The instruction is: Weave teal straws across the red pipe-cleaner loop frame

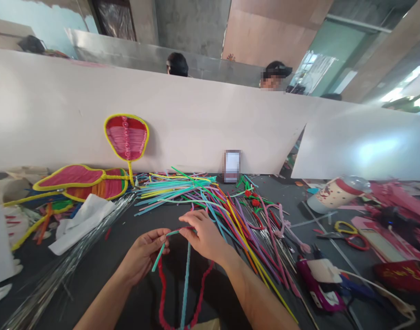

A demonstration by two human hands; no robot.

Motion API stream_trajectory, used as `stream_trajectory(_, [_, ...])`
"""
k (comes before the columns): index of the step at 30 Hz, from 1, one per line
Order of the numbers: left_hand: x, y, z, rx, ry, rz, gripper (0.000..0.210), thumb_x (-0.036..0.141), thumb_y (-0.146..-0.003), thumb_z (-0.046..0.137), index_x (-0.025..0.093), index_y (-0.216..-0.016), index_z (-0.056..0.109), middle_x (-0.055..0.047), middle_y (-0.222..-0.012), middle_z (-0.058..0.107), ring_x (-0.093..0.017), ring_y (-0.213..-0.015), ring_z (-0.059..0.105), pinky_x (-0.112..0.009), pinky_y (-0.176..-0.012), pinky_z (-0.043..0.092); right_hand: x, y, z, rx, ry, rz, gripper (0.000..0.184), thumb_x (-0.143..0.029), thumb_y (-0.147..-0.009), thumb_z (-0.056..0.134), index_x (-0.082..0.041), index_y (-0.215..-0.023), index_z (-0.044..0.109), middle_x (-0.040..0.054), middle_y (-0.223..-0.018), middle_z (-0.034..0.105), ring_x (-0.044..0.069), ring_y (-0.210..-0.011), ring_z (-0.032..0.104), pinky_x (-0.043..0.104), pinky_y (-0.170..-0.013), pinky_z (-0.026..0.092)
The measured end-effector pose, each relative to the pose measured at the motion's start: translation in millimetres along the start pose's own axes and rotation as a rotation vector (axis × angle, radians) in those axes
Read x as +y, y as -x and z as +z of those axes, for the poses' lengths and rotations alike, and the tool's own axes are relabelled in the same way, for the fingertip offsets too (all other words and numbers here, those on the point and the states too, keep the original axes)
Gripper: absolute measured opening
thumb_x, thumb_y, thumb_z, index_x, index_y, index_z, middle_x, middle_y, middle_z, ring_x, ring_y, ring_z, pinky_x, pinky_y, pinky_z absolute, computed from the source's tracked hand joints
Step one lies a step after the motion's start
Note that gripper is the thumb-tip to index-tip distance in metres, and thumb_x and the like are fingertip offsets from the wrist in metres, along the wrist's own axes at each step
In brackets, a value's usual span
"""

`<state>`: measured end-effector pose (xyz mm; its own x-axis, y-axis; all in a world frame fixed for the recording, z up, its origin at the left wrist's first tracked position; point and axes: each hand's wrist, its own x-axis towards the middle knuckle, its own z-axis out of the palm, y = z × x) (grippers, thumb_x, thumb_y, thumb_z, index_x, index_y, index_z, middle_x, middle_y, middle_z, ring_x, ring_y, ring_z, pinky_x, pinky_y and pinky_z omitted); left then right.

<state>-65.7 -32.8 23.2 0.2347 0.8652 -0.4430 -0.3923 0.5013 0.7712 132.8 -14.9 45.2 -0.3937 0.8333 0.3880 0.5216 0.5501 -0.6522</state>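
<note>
My left hand (150,251) pinches a teal pipe cleaner (158,260) between thumb and fingers, its loose end sticking down to the left. My right hand (205,234) is closed at the top of a red pipe-cleaner loop (162,293), where the teal strip meets it; its fingertips partly hide the join. The loop hangs below both hands. A light blue twisted pipe cleaner (185,284) runs down through its middle. Just beyond my hands lies a pile of loose pipe cleaners (182,185) in several colours.
Yellow-rimmed pink fan shapes (126,137) are at the left, above a bundle of thin wires (82,247). A phone (232,166) leans on the white board (196,119). Right are a tumbler (336,195), scissors (347,234) and a purple glue-gun-like device (319,284). Two people sit behind the board.
</note>
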Motion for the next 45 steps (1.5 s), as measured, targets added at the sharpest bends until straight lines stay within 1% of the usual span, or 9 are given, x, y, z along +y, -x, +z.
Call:
stream_trajectory(5, [-3,-2,-3.1,-0.015,-0.019,0.027,0.031,0.025,-0.063,0.081,0.013,-0.089,0.068,0.0,-0.064,0.064,-0.008,-0.055,0.06,-0.016,-0.058,0.05,2,2,6,-0.166,-0.014,0.071,0.025,-0.028,-0.09,0.052,-0.02,-0.112,0.061,0.0051,-0.105,0.066,0.016,-0.1,0.058,0.029,-0.087,0.045])
stream_trajectory(8, [-5,-2,-3.8,-0.026,-0.022,0.037,0.03,0.026,-0.064,0.08,0.013,-0.089,0.068,0.0,-0.064,0.063,-0.008,-0.056,0.059,-0.016,-0.057,0.049,1,2,6,-0.212,-0.005,0.08,0.025,-0.026,-0.093,0.046,-0.022,-0.111,0.061,0.0032,-0.105,0.067,0.014,-0.097,0.061,0.025,-0.085,0.045])
stream_trajectory(11, [-5,-1,-1.6,-0.033,-0.023,0.031,0.031,0.026,-0.063,0.08,0.013,-0.088,0.068,-0.001,-0.063,0.063,-0.008,-0.055,0.059,-0.016,-0.056,0.049,1,2,4,-0.225,0.012,0.084,0.025,-0.025,-0.094,0.043,-0.023,-0.11,0.062,0.0022,-0.104,0.068,0.013,-0.097,0.061,0.023,-0.084,0.045])
stream_trajectory(16, [-3,2,3.1,-0.035,-0.027,0.019,0.031,0.026,-0.061,0.082,0.013,-0.086,0.068,0.0,-0.061,0.062,-0.008,-0.054,0.058,-0.015,-0.054,0.048,-1,2,1,-0.242,0.057,0.067,0.023,-0.025,-0.093,0.044,-0.024,-0.107,0.063,0.0014,-0.1,0.069,0.013,-0.095,0.062,0.023,-0.083,0.045])
stream_trajectory(23, [-4,1,3.7,-0.04,-0.03,-0.002,0.03,0.025,-0.061,0.081,0.012,-0.085,0.069,0.0,-0.062,0.062,-0.008,-0.053,0.057,-0.017,-0.057,0.049,-3,2,-1,-0.268,0.138,0.055,0.022,-0.024,-0.093,0.045,-0.024,-0.103,0.064,0.0011,-0.091,0.069,0.013,-0.087,0.063,0.022,-0.075,0.044])
stream_trajectory(29, [-4,1,5.0,-0.017,-0.03,-0.017,0.033,0.025,-0.058,0.083,0.012,-0.085,0.069,0.0,-0.063,0.062,-0.008,-0.054,0.057,-0.019,-0.059,0.051,-2,3,-4,-0.301,0.157,0.044,0.022,-0.024,-0.092,0.046,-0.024,-0.107,0.063,0.0023,-0.095,0.069,0.014,-0.09,0.063,0.023,-0.076,0.043])
stream_trajectory(35, [-4,2,7.8,-0.035,-0.026,-0.02,0.031,0.024,-0.059,0.082,0.011,-0.084,0.069,0.0,-0.062,0.061,-0.008,-0.053,0.056,-0.019,-0.058,0.05,-5,1,-8,-0.332,0.192,0.072,0.022,-0.022,-0.09,0.048,-0.024,-0.104,0.064,0.002,-0.093,0.07,0.015,-0.088,0.064,0.024,-0.074,0.045])
stream_trajectory(41, [-7,1,6.8,-0.016,-0.004,0.005,0.03,0.025,-0.061,0.081,0.013,-0.084,0.068,0.001,-0.062,0.061,-0.007,-0.053,0.056,-0.019,-0.06,0.05,3,2,-8,-0.305,0.113,0.092,0.027,-0.022,-0.089,0.051,-0.024,-0.114,0.06,0.0033,-0.109,0.067,0.016,-0.1,0.062,0.027,-0.084,0.046])
stream_trajectory(45, [-10,2,4.6,-0.095,-0.015,0.039,0.027,0.026,-0.066,0.078,0.012,-0.087,0.068,0.0,-0.063,0.062,-0.007,-0.054,0.056,-0.019,-0.062,0.049,6,4,-7,-0.33,0.075,0.108,0.023,-0.019,-0.089,0.049,-0.022,-0.106,0.064,0.0038,-0.105,0.068,0.017,-0.099,0.062,0.03,-0.087,0.046])
